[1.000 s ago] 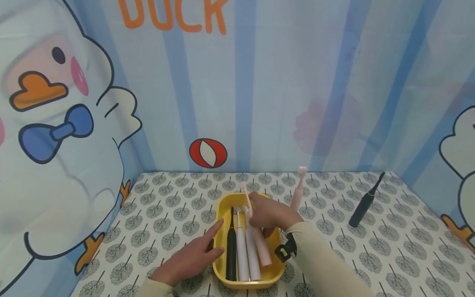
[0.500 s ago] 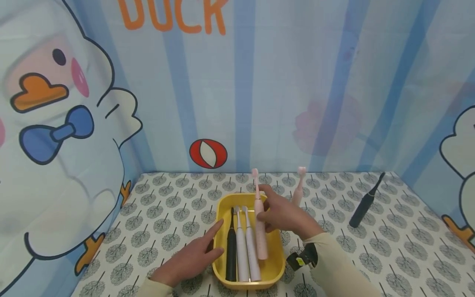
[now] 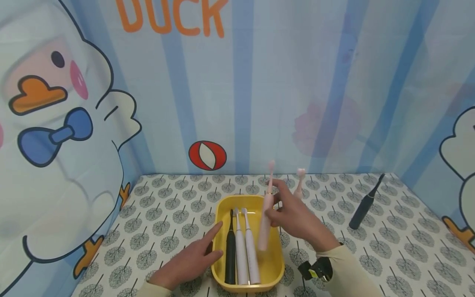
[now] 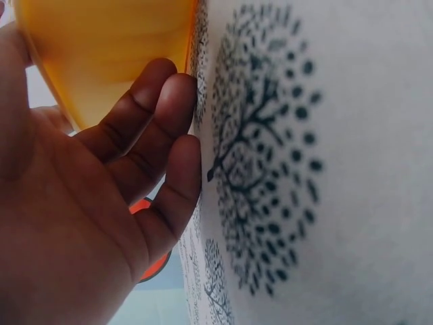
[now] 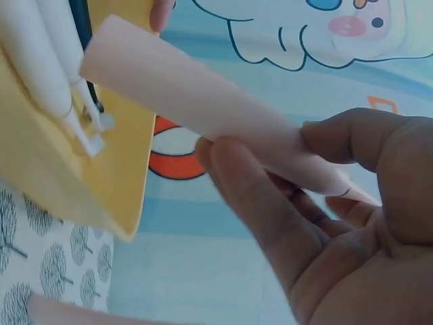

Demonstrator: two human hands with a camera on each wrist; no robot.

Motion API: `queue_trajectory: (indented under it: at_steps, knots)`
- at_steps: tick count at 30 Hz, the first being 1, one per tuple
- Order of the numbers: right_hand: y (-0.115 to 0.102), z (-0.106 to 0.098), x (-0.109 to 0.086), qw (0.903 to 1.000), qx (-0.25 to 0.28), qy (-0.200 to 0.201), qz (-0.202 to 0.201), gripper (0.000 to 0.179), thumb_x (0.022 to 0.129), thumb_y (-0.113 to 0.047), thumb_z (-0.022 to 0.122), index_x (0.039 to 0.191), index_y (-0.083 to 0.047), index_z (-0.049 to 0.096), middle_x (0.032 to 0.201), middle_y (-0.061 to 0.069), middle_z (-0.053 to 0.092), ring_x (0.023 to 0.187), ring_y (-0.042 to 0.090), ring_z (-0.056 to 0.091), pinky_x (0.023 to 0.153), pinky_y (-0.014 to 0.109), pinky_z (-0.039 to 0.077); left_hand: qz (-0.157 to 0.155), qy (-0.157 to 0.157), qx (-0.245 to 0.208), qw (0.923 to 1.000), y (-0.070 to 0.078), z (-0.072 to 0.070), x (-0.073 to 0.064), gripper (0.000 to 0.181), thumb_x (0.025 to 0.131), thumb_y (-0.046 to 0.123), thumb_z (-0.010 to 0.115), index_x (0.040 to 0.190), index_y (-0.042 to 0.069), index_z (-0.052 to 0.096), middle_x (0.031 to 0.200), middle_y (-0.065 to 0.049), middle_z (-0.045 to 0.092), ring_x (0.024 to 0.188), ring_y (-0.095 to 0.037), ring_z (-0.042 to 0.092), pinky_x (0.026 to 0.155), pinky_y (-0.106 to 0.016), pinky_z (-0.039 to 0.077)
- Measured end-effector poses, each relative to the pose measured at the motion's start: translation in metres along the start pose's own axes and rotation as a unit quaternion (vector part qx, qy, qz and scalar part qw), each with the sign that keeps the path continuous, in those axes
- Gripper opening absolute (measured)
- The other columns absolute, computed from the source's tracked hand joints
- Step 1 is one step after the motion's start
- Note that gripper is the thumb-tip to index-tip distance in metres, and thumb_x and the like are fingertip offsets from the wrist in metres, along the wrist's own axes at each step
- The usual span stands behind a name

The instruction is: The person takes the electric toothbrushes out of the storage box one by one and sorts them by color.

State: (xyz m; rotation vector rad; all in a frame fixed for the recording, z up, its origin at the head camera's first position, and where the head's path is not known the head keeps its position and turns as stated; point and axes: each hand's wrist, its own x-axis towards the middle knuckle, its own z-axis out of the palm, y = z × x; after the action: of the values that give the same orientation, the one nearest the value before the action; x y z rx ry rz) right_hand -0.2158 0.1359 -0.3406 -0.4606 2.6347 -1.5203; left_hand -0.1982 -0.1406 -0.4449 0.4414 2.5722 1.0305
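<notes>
My right hand (image 3: 297,214) pinches a pale pink electric toothbrush (image 3: 265,218) by the upper handle, thumb on one side and fingers on the other. Its brush head points up and away, and the lower end overlaps the right part of the yellow tray (image 3: 265,284). In the right wrist view the pink handle (image 5: 183,88) slants across above the tray. Inside the tray lie a black electric toothbrush (image 3: 230,255) and two white ones (image 3: 241,255), side by side. My left hand (image 3: 191,260) rests at the tray's left rim, fingers loosely extended against its outer wall (image 4: 108,54).
Behind my right hand a second pink electric toothbrush (image 3: 300,177) lies on the tree-patterned cloth, partly hidden. Farther right lies a dark electric toothbrush (image 3: 361,212). A printed curtain (image 3: 245,82) hangs along the back edge of the table.
My right hand has lifted the pink toothbrush from beside the white ones and moved it up and to the right. The left hand and the tray have stayed in place.
</notes>
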Motion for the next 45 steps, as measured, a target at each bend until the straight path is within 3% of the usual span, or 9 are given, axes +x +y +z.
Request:
queue_trajectory:
  at_steps: [9, 18, 24, 29, 38, 45]
  knots:
    - [0.007, -0.013, -0.009, 0.9937, -0.094, 0.040, -0.044, 0.065, 0.089, -0.014, 0.058, 0.140, -0.030, 0.021, 0.109, 0.007, 0.056, 0.081, 0.013, 0.062, 0.065, 0.030, 0.052, 0.005, 0.001, -0.008, 1.0000, -0.001, 0.000, 0.000, 0.067, 0.091, 0.054, 0.045, 0.146, 0.043, 0.009, 0.143, -0.002, 0.035, 0.125, -0.027, 0.039, 0.097, -0.054, 0.033]
    - [0.015, -0.027, -0.021, 0.9852, -0.130, 0.092, -0.063, 0.070, 0.089, -0.017, 0.060, 0.142, -0.033, 0.017, 0.112, 0.005, 0.054, 0.092, 0.020, 0.062, 0.067, 0.034, 0.052, -0.001, 0.000, -0.009, 1.0000, 0.000, -0.002, -0.001, 0.067, 0.091, 0.055, 0.044, 0.146, 0.045, 0.009, 0.143, -0.001, 0.035, 0.125, -0.027, 0.039, 0.096, -0.054, 0.034]
    - [0.020, -0.035, -0.025, 0.9800, -0.144, 0.119, -0.070, 0.071, 0.090, -0.015, 0.059, 0.143, -0.033, 0.016, 0.115, 0.008, 0.054, 0.090, 0.022, 0.064, 0.064, 0.036, 0.052, -0.004, 0.003, -0.012, 0.9999, 0.001, -0.002, -0.002, 0.066, 0.091, 0.054, 0.045, 0.145, 0.047, 0.009, 0.143, 0.000, 0.035, 0.125, -0.025, 0.037, 0.097, -0.053, 0.033]
    - [0.026, -0.039, -0.026, 0.9727, -0.163, 0.142, -0.084, 0.067, 0.091, -0.014, 0.057, 0.143, -0.029, 0.018, 0.113, 0.011, 0.055, 0.088, 0.025, 0.064, 0.062, 0.037, 0.053, -0.003, 0.002, -0.014, 0.9999, 0.003, -0.002, -0.003, 0.066, 0.091, 0.054, 0.045, 0.145, 0.046, 0.009, 0.143, -0.001, 0.036, 0.125, -0.026, 0.038, 0.096, -0.053, 0.033]
    - [0.046, -0.037, -0.026, 0.9632, -0.198, 0.171, -0.062, 0.056, 0.091, -0.013, 0.054, 0.139, -0.017, 0.026, 0.113, 0.017, 0.057, 0.090, 0.031, 0.063, 0.063, 0.042, 0.053, 0.002, -0.007, -0.015, 0.9999, 0.003, -0.003, -0.003, 0.066, 0.091, 0.055, 0.044, 0.146, 0.043, 0.010, 0.143, -0.002, 0.035, 0.124, -0.028, 0.039, 0.096, -0.054, 0.034]
    - [0.066, -0.032, -0.024, 0.9554, -0.217, 0.190, -0.065, 0.058, 0.092, -0.013, 0.053, 0.142, -0.014, 0.023, 0.110, 0.016, 0.056, 0.089, 0.031, 0.063, 0.063, 0.040, 0.053, 0.006, -0.007, -0.017, 0.9998, 0.000, -0.001, -0.002, 0.066, 0.091, 0.054, 0.044, 0.146, 0.043, 0.009, 0.143, -0.001, 0.035, 0.124, -0.026, 0.039, 0.097, -0.053, 0.034]
